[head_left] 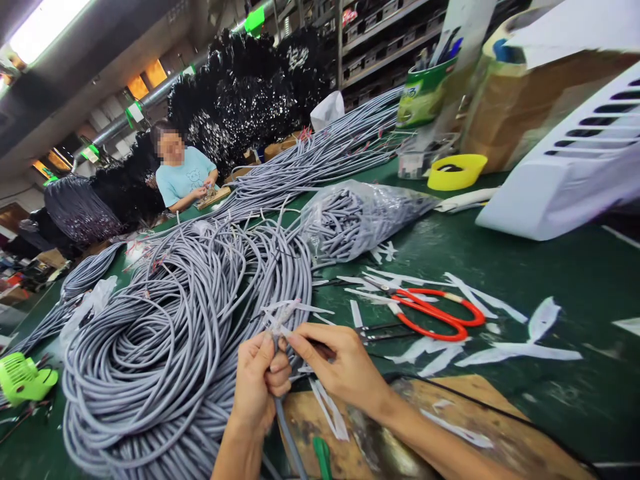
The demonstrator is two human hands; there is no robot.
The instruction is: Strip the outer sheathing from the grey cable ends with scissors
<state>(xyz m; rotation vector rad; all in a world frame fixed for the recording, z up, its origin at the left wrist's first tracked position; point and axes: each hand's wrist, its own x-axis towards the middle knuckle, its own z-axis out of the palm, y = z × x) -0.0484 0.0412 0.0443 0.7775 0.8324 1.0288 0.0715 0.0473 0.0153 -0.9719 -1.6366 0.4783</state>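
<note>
My left hand is closed around a grey cable just below its end. White strips and thin wire ends stick up above the fist. My right hand meets it from the right, with thumb and forefinger pinched at the cable end; what exactly they grip is too small to tell. Behind and left of my hands lies a large coil of grey cable. To the right rest red-handled scissors among scattered white strips.
A wooden board lies under my forearms, with a green-handled tool. Further back are a plastic bag of cut grey pieces, a yellow ring, a green can of pens and a white slotted casing. A co-worker sits across the table.
</note>
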